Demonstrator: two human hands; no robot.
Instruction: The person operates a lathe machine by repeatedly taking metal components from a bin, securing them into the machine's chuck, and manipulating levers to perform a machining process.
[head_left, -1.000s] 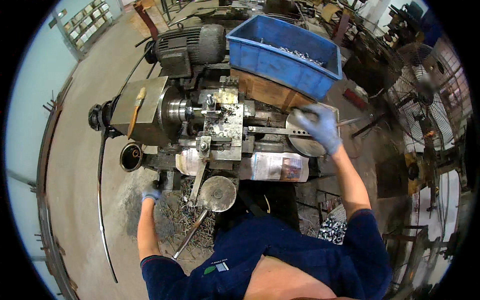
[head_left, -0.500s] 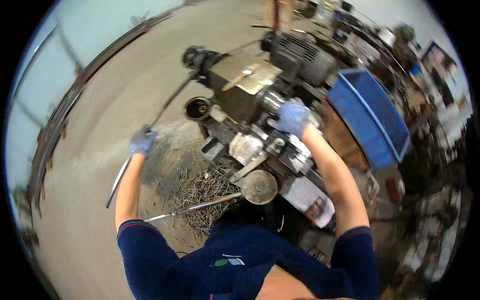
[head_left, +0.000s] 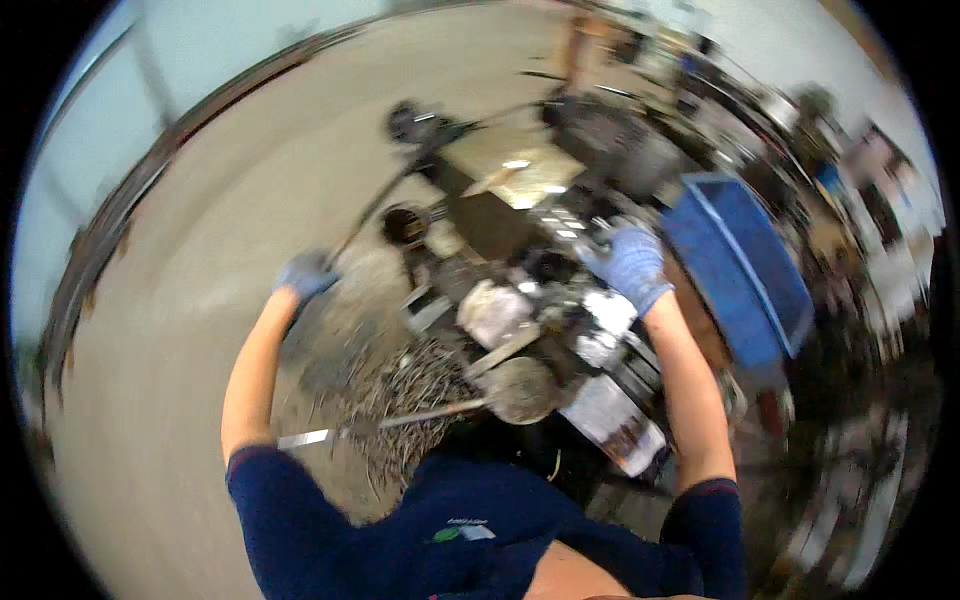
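Note:
The picture is smeared by motion. My left hand [head_left: 308, 274], in a blue-grey work glove, is closed around a long dark lever rod [head_left: 378, 205] that runs up to the left side of the machine [head_left: 495, 225]. My right hand [head_left: 632, 266], gloved alike, is just right of the machine's shiny metal spindle [head_left: 562, 225]. Its fingertips point at the spindle's front, but blur hides whether they hold anything. Below, a round metal disc [head_left: 523, 390] carries a long handle [head_left: 435, 412] reaching left. A light-coloured cloth or paper [head_left: 495, 312] lies on the machine's front.
A blue bin [head_left: 735, 265] stands right of the machine. Many thin metal offcuts [head_left: 420, 385] are heaped on the floor in front. A brush-like tool [head_left: 497, 178] lies on the machine's top cover. A motor [head_left: 610, 140] sits behind, and cluttered shelving runs along the right.
My view has shifted, so the machine sits slightly lower right. My left hand has moved up along with the lever side; my right hand has drawn slightly right and down from the spindle.

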